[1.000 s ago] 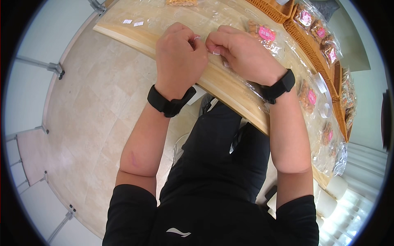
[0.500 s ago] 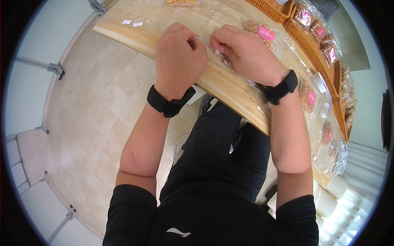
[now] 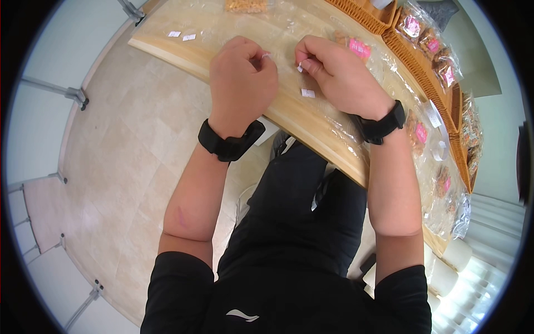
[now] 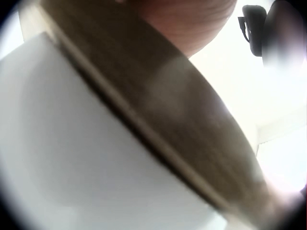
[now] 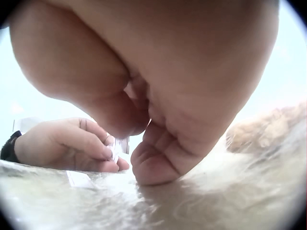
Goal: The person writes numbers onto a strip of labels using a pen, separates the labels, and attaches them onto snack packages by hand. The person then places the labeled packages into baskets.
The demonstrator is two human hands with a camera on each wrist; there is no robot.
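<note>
In the head view my left hand [image 3: 243, 83] is over the table's near edge, fingers curled, pinching a small white label [image 3: 266, 55] between thumb and forefinger. My right hand [image 3: 347, 78] is to its right and pinches another small white piece [image 3: 300, 67], which looks like a label, at its fingertips. A printed white label [image 3: 307, 93] lies on the table just below the right fingertips. From the right wrist view, the right fingers [image 5: 158, 163] come down close over the clear plastic, with the left hand [image 5: 62, 143] behind. The left wrist view shows mostly the table's underside.
Two more labels [image 3: 182, 35] lie at the table's left. Clear bags of brown snacks with pink stickers [image 3: 359, 49] lie beyond and right of the right hand. A bag of yellow snacks [image 3: 246, 5] is at the far edge. Wicker baskets [image 3: 414, 67] hold more bags along the right.
My right hand has drawn away to the right from the left hand, still pinching the small white piece. The printed label under it now shows fully. My left hand has barely moved.
</note>
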